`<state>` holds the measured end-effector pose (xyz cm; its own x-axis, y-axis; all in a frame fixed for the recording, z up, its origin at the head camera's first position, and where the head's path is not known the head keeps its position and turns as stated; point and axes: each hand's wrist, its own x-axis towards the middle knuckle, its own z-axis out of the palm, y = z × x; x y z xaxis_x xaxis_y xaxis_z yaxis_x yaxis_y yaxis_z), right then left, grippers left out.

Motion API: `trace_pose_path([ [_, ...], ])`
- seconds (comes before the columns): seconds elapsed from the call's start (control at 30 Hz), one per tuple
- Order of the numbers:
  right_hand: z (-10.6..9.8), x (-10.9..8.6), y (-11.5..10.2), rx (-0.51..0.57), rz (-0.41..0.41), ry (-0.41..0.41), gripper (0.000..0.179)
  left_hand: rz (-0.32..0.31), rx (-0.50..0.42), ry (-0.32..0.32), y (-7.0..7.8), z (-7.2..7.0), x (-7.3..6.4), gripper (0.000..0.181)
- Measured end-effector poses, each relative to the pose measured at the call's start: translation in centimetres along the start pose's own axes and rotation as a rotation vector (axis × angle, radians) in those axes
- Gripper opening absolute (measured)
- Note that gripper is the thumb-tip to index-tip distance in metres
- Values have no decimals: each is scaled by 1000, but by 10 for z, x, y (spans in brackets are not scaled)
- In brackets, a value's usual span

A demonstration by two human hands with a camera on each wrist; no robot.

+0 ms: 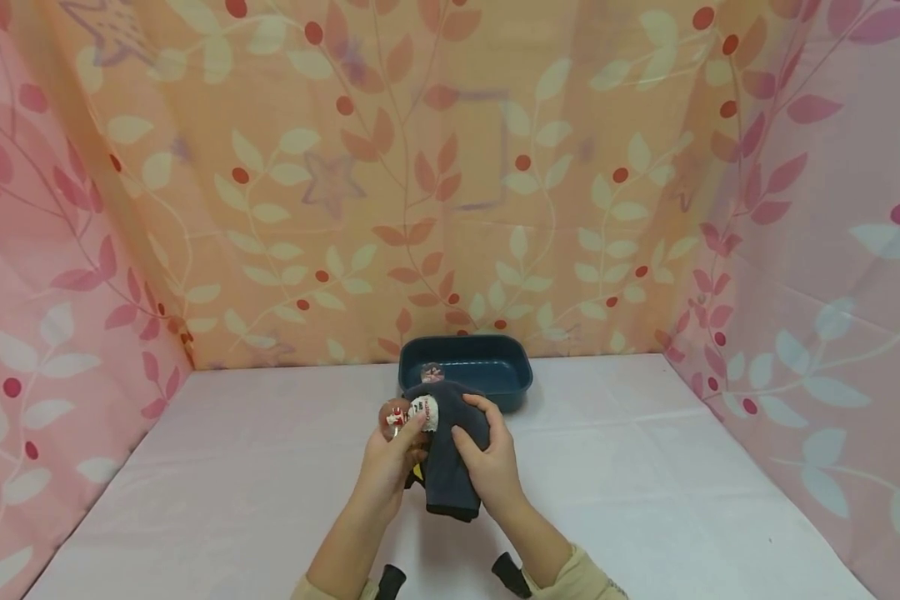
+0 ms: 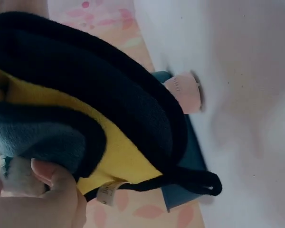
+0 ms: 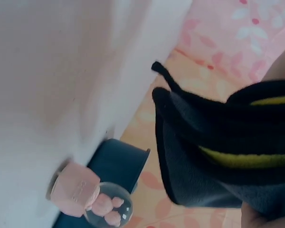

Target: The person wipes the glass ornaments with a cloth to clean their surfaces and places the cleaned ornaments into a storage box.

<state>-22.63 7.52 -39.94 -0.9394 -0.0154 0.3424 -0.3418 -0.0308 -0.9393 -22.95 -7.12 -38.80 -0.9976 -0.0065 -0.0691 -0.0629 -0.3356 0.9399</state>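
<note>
My left hand (image 1: 385,461) grips a small snow globe (image 1: 396,416) tipped on its side, its clear ball pointing left and its white lettered base (image 1: 424,412) against the cloth. A folded dark grey cloth (image 1: 453,467) with black edging hangs from my right hand (image 1: 493,457), which pinches it with thumb and fingers. In the left wrist view, the cloth's yellow side (image 2: 118,147), a hanging loop (image 2: 211,183) and a small tag show, with the left thumb (image 2: 50,171) pressing near the whitish base. The cloth hides much of the held globe in the right wrist view.
A dark blue rectangular basin (image 1: 521,379) stands at the back of the white-covered table (image 1: 630,483). In front of it is a second snow globe (image 3: 76,190) with a pink base and pink figures inside. Patterned curtains (image 1: 435,167) enclose the back and sides.
</note>
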Motion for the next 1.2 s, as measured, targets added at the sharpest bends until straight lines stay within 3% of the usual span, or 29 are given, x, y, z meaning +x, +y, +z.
trace_pose_path([
  [0.17,-15,2,1,-66,0,-29,41,-12,-152,-53,1,-4,6,22],
  [0.27,-27,5,-1,-71,10,-10,42,-1,-183,-92,3,-6,10,14],
  [0.37,-41,7,-5,-78,19,26,42,23,-158,-95,7,-7,17,20],
  [0.57,-67,10,-15,-102,22,86,43,65,33,-59,15,-10,33,32],
  [0.73,-85,10,-20,-73,91,81,44,67,148,-86,20,-8,48,39],
  [1.0,-101,7,-19,-122,167,33,47,6,120,-147,22,-5,73,31],
  [1.2,-108,0,-17,-127,184,35,47,-35,41,-173,16,-2,90,26],
])
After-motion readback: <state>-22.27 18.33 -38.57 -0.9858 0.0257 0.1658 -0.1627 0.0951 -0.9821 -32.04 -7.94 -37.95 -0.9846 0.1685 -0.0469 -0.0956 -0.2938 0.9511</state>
